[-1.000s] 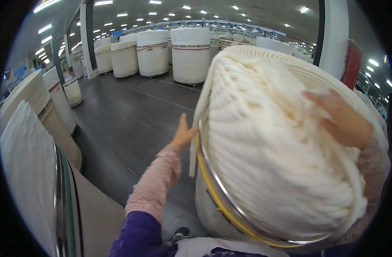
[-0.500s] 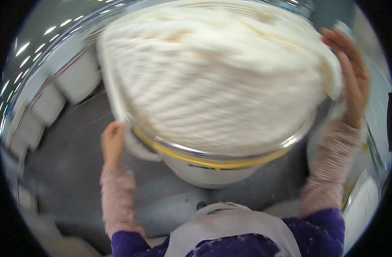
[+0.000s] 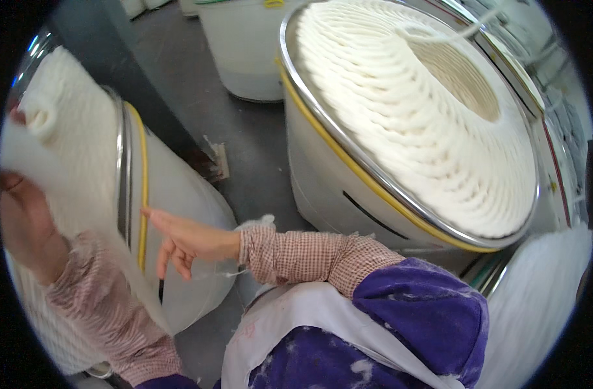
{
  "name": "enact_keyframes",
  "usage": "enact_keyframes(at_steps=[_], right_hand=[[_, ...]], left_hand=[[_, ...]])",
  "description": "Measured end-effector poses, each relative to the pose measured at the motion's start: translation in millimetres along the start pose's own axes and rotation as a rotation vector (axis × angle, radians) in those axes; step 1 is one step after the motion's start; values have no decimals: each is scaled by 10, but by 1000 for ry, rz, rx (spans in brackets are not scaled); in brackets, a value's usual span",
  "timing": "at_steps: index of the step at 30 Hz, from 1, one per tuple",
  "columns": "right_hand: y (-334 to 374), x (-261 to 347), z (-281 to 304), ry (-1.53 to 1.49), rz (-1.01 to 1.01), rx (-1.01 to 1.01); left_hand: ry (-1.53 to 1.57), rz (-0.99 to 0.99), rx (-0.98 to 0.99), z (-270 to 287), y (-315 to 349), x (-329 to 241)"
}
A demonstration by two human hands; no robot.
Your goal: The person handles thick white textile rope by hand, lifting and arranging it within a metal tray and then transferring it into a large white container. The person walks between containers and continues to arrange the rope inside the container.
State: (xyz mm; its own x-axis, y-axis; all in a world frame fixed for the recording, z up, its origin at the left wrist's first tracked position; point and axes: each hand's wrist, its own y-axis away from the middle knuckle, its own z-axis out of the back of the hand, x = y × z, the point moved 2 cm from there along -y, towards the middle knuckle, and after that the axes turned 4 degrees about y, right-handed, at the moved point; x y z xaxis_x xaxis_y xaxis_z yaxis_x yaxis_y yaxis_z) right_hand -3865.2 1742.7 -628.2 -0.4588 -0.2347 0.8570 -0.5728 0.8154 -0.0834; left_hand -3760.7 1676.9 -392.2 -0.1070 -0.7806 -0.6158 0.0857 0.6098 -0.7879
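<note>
At the far left, my left hand (image 3: 34, 227) is blurred and partly cut off by the dark rim. A thick strand of white cotton sliver (image 3: 34, 152) passes across its fingers, which seem to be closed round it. A thin white web hangs down beside that forearm. My right hand (image 3: 192, 245) points left with its fingers apart and nothing in them. It is over the side of a tall whitish can (image 3: 192, 201) with a yellow band and metal rim. White sliver is heaped on that can, behind my left hand.
A large full can (image 3: 335, 165) with coiled sliver round a central hole stands at the right. A strand rises from its coil. Another white can (image 3: 241, 55) stands farther back. A dark post (image 3: 124, 65) rises behind the left can. White fibre (image 3: 543, 298) bulks at the lower right.
My view has swung; the heaped can that was in front between both hands is out of the middle. My right hand has come off the sliver and across to the left; both hands are now at the left.
</note>
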Motion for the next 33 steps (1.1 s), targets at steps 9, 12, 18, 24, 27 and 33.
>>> enact_keyframes(at_steps=[9,12,18,24,27,33], right_hand=[[865,19,583,92,419,-631],[982,-191,659,703,360,-757],[966,-606,737,1233,-31,-778],[1405,-219,288,1467,-173,-550],[1804,318,-8,1512,-85,-485],[2357,1214,-50,1903,162,-816]], left_hand=[[644,427,-81,-727,1438,711],[328,409,-21,-597,1987,1059],[-92,659,-31,168,2976,1934],[-480,791,402,702,4354,2455],[-192,1158,563,775,5130,2758],[836,1766,815,21,5598,2754]])
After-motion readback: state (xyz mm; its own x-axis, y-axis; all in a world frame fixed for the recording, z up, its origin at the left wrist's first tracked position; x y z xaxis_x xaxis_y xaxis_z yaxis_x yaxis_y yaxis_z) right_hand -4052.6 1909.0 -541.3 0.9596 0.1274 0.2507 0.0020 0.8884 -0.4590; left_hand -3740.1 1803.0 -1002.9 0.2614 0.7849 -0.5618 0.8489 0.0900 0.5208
